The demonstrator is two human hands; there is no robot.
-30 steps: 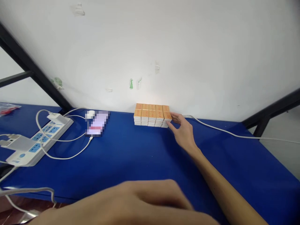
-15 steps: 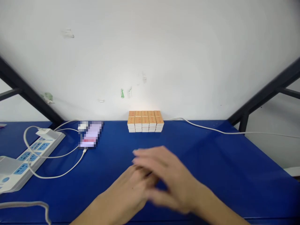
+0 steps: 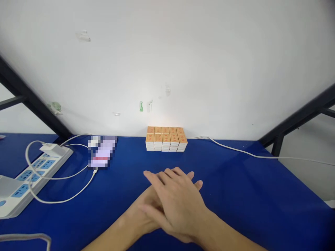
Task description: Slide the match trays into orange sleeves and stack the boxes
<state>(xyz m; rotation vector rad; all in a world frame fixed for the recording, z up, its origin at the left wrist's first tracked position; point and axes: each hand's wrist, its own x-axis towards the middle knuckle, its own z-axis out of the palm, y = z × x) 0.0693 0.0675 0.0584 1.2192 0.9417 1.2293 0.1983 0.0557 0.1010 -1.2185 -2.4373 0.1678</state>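
My right hand (image 3: 180, 204) lies across the back of my left hand (image 3: 149, 200), over the near middle of the blue tabletop (image 3: 110, 195). The right fingers are stretched out, with the index finger and thumb spread apart, and hold nothing. Much of the left hand is hidden beneath; two of its fingertips stick out past the right hand's far right side, stretched out. Beyond both hands, against the wall, stands a block of stacked small boxes (image 3: 166, 139) with orange printed tops and white sides, like matchboxes. Neither hand touches them.
At the left lies a white power strip (image 3: 56, 166) with plugs and looping white cables (image 3: 65, 201). A pixelated phone (image 3: 103, 153) is beside it, plugged into a cable. Another cable (image 3: 235, 150) runs along the right back. Dark metal bars (image 3: 298, 122) slant at both sides.
My right hand has settled across the left, palm down, its fingers now pointing away. The left fingertips now show on the right side. The view has shifted slightly; the boxes stay put.
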